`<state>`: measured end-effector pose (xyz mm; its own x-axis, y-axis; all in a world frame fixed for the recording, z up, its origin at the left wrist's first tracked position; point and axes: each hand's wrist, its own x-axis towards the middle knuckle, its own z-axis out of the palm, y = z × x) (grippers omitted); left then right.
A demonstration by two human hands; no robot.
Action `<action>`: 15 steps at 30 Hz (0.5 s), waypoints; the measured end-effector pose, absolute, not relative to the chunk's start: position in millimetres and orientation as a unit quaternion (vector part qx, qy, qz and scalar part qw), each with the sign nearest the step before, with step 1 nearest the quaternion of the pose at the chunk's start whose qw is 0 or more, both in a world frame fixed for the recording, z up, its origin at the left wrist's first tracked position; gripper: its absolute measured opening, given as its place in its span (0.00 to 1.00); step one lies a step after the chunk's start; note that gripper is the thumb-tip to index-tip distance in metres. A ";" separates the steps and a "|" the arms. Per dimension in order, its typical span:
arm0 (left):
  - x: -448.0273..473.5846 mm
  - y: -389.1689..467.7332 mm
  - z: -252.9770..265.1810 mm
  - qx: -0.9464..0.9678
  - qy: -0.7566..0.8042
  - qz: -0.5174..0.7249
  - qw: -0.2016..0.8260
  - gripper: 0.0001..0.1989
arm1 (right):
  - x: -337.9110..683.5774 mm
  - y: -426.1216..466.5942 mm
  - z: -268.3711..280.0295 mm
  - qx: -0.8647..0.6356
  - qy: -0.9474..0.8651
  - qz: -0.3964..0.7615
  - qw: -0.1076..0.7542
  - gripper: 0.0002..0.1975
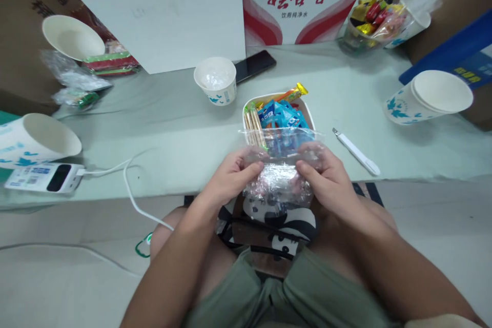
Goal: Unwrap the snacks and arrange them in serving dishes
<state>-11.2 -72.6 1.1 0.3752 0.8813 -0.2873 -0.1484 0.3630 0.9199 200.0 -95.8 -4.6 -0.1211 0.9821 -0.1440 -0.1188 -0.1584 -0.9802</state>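
Note:
Both hands stretch a clear plastic bag point(279, 177) between them at the table's front edge. My left hand point(240, 171) is closed on its left side, thumb on top. My right hand point(325, 171) pinches the right side in the same way. Just beyond the bag stands a white tub point(310, 113) holding blue snack packets point(286, 114), thin wrapped sticks point(253, 125) and a yellow-wrapped snack point(294, 93). The bag's far edge overlaps the near part of the tub in view. Right of my right hand lies a white utility knife point(357, 152).
A paper cup point(217, 82) with clear plastic inside stands beside a dark phone point(257, 65). Stacked cups point(426, 97) and a bowl of sweets point(359, 36) are at right. At left are a tipped cup point(34, 138), a power bank point(44, 178) and its white cable point(128, 189).

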 end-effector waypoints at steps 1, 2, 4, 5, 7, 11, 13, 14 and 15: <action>-12.2 -70.3 0.0 0.428 0.413 0.379 0.709 0.13 | 201.0 -94.9 -5.4 -0.460 -0.443 0.610 0.470 0.12; -13.4 -67.9 -1.0 0.420 0.401 0.393 0.713 0.12 | 202.2 -94.0 -6.0 -0.442 -0.428 0.625 0.480 0.12; -16.4 -63.5 -2.0 0.402 0.384 0.410 0.723 0.10 | 205.6 -92.0 -5.7 -0.404 -0.405 0.647 0.504 0.12; -17.9 -61.4 -2.1 0.398 0.376 0.412 0.728 0.10 | 207.6 -91.1 -4.9 -0.387 -0.402 0.653 0.511 0.13; -20.6 -57.7 -2.5 0.404 0.361 0.412 0.732 0.14 | 211.5 -89.9 -2.9 -0.366 -0.417 0.660 0.506 0.17; -23.4 -54.6 -8.3 0.491 0.370 0.432 0.660 0.15 | 214.3 -89.4 -1.9 -0.434 -0.482 0.616 0.447 0.19; -23.8 -55.7 -13.1 0.534 0.362 0.450 0.617 0.13 | 212.8 -89.3 -2.8 -0.476 -0.479 0.611 0.413 0.15; -23.9 -56.5 -15.4 0.551 0.350 0.457 0.604 0.12 | 211.9 -89.1 -3.1 -0.483 -0.472 0.624 0.394 0.18; -23.9 -57.3 -17.4 0.571 0.340 0.465 0.585 0.11 | 211.1 -88.7 -3.2 -0.482 -0.469 0.639 0.373 0.20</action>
